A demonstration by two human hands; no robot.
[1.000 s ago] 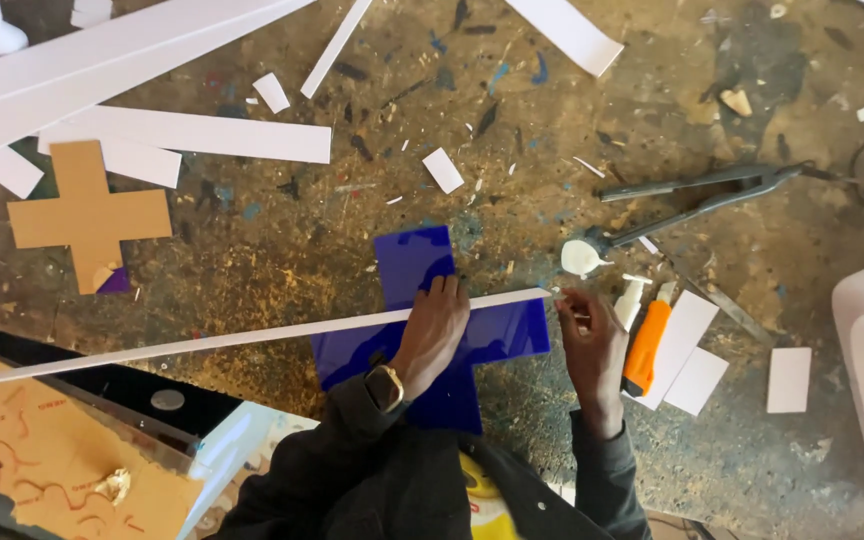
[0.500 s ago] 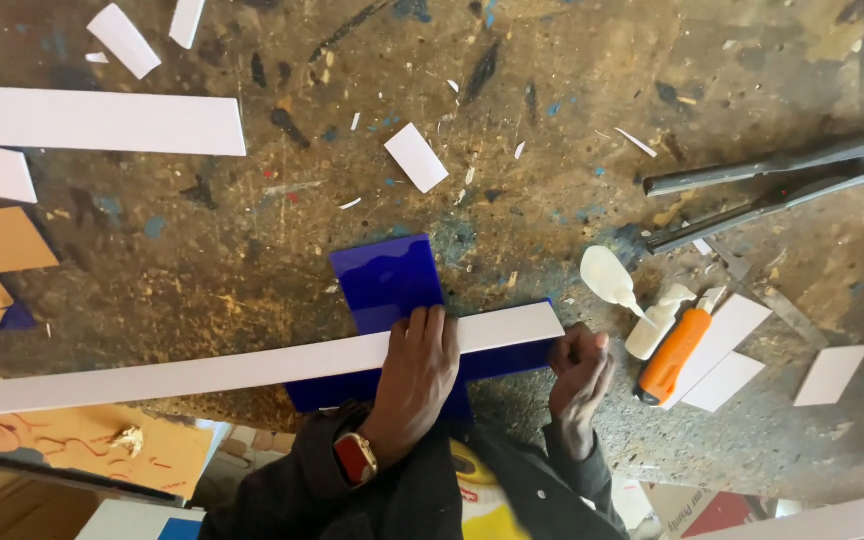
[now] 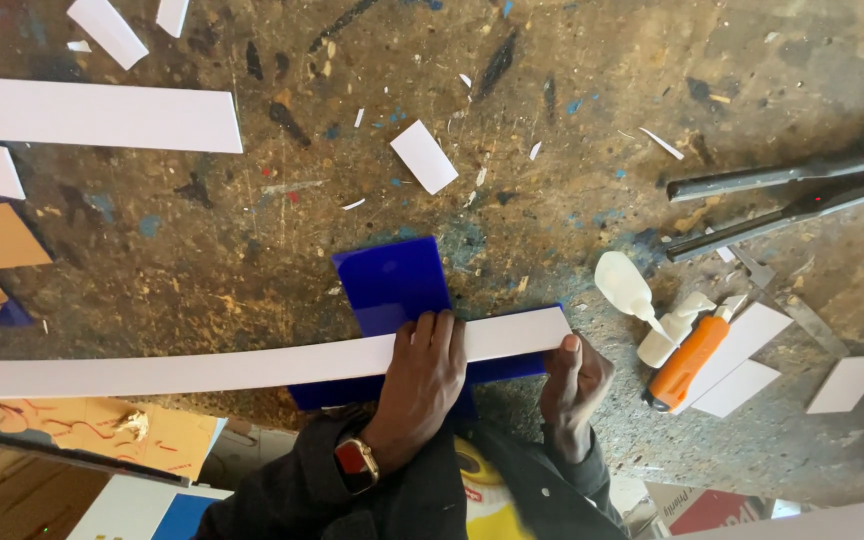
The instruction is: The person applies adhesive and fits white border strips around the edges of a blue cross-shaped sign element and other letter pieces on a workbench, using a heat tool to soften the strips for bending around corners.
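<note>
Now a long white strip (image 3: 252, 365) is being pressed flat across a blue cross (image 3: 392, 285) on the counter (image 3: 552, 150) by the open left hand (image 3: 420, 385); its end is being pinched by the right hand (image 3: 572, 385).

A long strip (image 3: 252, 365) lies across a cross-shaped sheet (image 3: 392, 285) on the desk (image 3: 202, 250). The left hand (image 3: 422, 385) presses on the strip; the right hand (image 3: 572, 385) sits at its right end. Right of that lie a small bottle (image 3: 624, 285) and, apparently, a utility knife (image 3: 690, 362); large shears (image 3: 792, 195) lie beyond.
</note>
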